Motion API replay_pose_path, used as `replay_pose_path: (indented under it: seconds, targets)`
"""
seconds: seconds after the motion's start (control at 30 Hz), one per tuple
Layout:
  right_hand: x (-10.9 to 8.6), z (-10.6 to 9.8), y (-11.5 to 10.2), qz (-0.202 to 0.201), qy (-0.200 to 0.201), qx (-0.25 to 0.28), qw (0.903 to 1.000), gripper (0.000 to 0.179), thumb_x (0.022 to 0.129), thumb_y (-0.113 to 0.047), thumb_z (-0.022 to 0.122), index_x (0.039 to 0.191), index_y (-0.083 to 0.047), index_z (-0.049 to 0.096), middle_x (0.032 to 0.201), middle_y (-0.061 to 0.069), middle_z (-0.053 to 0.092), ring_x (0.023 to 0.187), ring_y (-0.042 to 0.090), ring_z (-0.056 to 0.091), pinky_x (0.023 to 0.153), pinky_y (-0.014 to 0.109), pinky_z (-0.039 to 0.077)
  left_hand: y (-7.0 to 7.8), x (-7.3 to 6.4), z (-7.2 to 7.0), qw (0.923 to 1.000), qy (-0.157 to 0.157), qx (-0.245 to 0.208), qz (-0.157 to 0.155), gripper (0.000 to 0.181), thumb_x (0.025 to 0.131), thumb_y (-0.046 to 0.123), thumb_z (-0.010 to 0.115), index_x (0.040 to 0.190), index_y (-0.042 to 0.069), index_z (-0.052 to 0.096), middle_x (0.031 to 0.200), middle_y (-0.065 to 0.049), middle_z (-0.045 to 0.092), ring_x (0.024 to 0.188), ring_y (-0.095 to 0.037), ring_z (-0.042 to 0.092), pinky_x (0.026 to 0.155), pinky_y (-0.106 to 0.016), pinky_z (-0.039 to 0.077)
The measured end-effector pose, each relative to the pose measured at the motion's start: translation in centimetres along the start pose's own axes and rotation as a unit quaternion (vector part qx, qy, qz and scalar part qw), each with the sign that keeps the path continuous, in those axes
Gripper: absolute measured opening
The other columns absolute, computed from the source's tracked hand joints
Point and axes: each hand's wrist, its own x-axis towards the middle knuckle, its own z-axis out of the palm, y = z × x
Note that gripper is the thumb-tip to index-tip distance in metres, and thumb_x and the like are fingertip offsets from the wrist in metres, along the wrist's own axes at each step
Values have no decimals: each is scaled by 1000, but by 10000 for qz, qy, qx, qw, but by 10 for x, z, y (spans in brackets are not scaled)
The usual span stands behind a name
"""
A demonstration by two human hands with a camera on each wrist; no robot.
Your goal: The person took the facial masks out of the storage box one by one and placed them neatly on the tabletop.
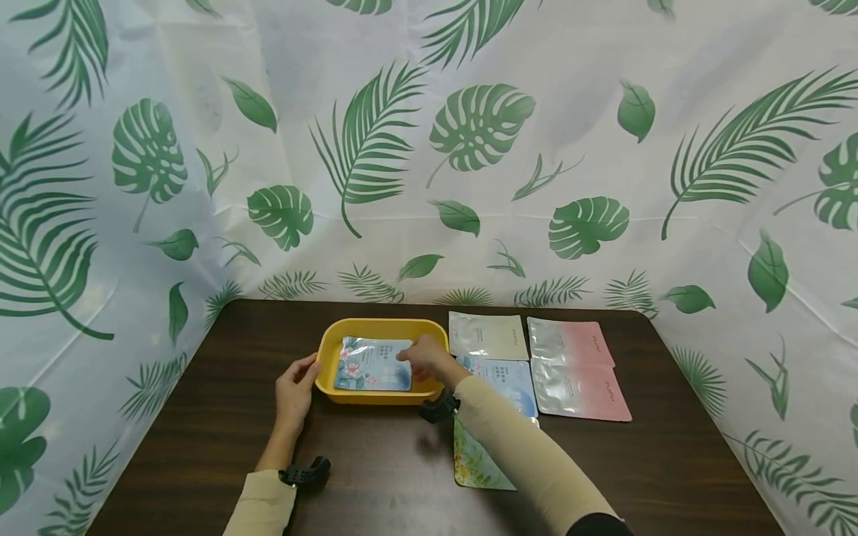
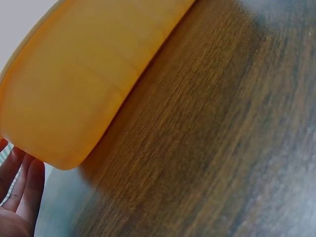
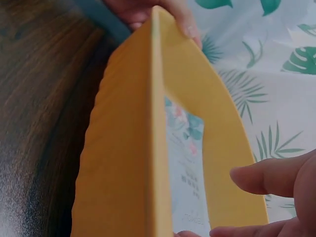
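A yellow plastic tray (image 1: pixel 375 398) stands on the dark wooden table. Inside it lies a flat pale-blue foil packet (image 1: pixel 372 364) with pink flowers and printed characters. My left hand (image 1: pixel 293 393) holds the tray's left end, its thumb at the rim and its other fingers along the outer wall. Over the right part of the tray is my right hand (image 1: pixel 429 359), close to the packet's right edge. In the right wrist view, the fingers of that right hand (image 3: pixel 276 197) are spread apart, with no packet between them; their lower fingertips are partly cut off by the frame.
Right of the tray lie more flat packets: a cream one (image 1: pixel 488 336), a blue one (image 1: pixel 509 381), two pink ones (image 1: pixel 570 342) and a green floral one (image 1: pixel 479 458), partly under the right sleeve. A leaf-patterned cloth (image 1: pixel 496 238) hangs behind the table (image 1: pixel 375 469).
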Motion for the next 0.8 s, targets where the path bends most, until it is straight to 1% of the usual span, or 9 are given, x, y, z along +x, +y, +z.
replay_pose_path:
  seconds: [0.1, 0.2, 0.27, 0.33, 0.43, 0.57, 0.67, 0.73, 0.8]
  targets:
    - [3, 4, 1, -10, 116, -353, 9993, 29, 89, -19, 68, 68, -7, 53, 58, 0, 40, 53, 18, 43, 62, 37, 57, -1, 0, 1, 10000, 16, 6, 37, 38, 98, 27, 59, 125, 1, 62, 132, -19, 61, 92, 7, 53, 76, -5, 45]
    - [4, 6, 2, -37, 128, -508, 9986, 36, 89, -19, 69, 62, -13, 46, 57, 0, 39, 52, 17, 44, 59, 35, 55, -1, 0, 1, 10000, 65, -10, 56, 38, 98, 26, 60, 125, 0, 62, 131, -19, 61, 92, 7, 53, 75, -5, 45]
    - [5, 7, 3, -38, 130, -526, 9985, 33, 89, -18, 69, 64, -12, 48, 60, 1, 41, 54, 18, 47, 59, 35, 55, -1, 0, 1, 10000, 65, 7, 76, 38, 98, 26, 60, 124, 0, 62, 131, -20, 61, 92, 7, 53, 75, -4, 45]
    - [5, 8, 2, -30, 161, -493, 9986, 27, 89, -18, 68, 69, -9, 53, 63, 2, 42, 56, 19, 49, 59, 35, 55, 0, 0, 1, 9999, 70, -9, 81, 38, 97, 27, 60, 124, 0, 63, 131, -19, 61, 92, 7, 54, 75, -4, 45]
    - [4, 10, 1, 69, 237, -315, 9992, 21, 90, -17, 68, 76, -3, 59, 60, 1, 40, 55, 19, 45, 56, 33, 52, 2, -1, 1, 9999, 62, -11, 113, 38, 98, 27, 60, 124, 0, 63, 131, -20, 61, 92, 7, 54, 75, -5, 45]
    - [6, 13, 1, 258, 376, -89, 9989, 22, 90, -16, 67, 74, -2, 60, 54, 0, 37, 53, 18, 43, 52, 29, 48, 2, -1, 1, 9999, 61, -91, 91, 37, 97, 24, 60, 124, -1, 62, 131, -21, 61, 90, 8, 53, 75, -5, 45]
    - [7, 16, 1, 357, 549, 60, 9978, 18, 90, -14, 67, 78, -2, 63, 60, 2, 45, 57, 19, 52, 54, 29, 51, 1, 1, 0, 9999, 18, -142, 44, 36, 97, 21, 60, 125, -2, 62, 133, -22, 59, 89, 11, 53, 76, -4, 45]
    - [8, 18, 1, 404, 636, 258, 9968, 14, 89, -13, 67, 86, 1, 66, 68, 5, 52, 61, 21, 57, 58, 31, 55, 1, 2, 0, 9999, -15, -158, -7, 36, 98, 19, 59, 126, -3, 61, 135, -23, 57, 89, 12, 52, 76, -4, 44]
    - [8, 19, 1, 411, 701, 494, 9955, 15, 88, -10, 68, 94, 4, 67, 76, 8, 57, 65, 23, 62, 62, 32, 57, 0, 3, 0, 9998, -31, -177, -50, 37, 98, 19, 59, 127, -3, 60, 136, -22, 57, 90, 13, 51, 76, -4, 44]
